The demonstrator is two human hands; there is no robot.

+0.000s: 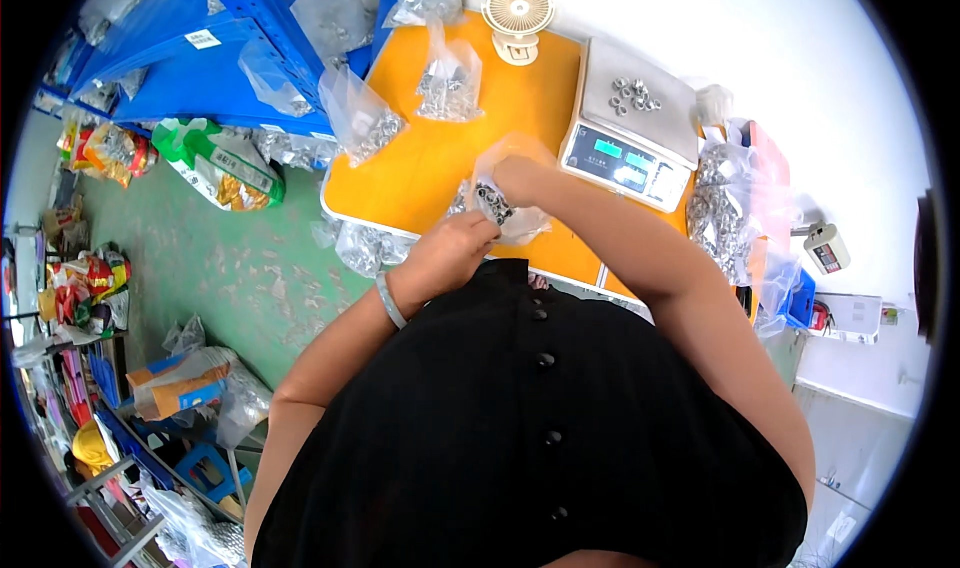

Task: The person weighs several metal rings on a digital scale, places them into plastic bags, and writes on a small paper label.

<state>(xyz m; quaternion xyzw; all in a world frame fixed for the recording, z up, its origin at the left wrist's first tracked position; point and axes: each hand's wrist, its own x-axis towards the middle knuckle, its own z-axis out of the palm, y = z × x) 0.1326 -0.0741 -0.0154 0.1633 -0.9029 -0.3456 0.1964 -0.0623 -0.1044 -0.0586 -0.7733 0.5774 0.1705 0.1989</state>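
At the front edge of the yellow table, a clear plastic bag [527, 230] holds small shiny metal rings [492, 203]. My left hand [452, 255] is closed, its fingertips pinched on the near side of the bag's rim. My right hand [520, 182] reaches into the bag's mouth from the right, just above the rings. Its fingers are hidden by the hand itself and the plastic, so their grip does not show. Behind the bag, to the right, a digital scale [628, 158] carries several loose metal rings [634, 96] on its steel pan.
Bags of metal parts [449, 83] stand on the yellow table [540, 98], beside a small cream fan [518, 18]. Blue shelving [190, 68] rises at the left. More filled bags [720, 203] crowd the right end. Sacks [220, 166] and a cardboard box [175, 383] stand at the left.
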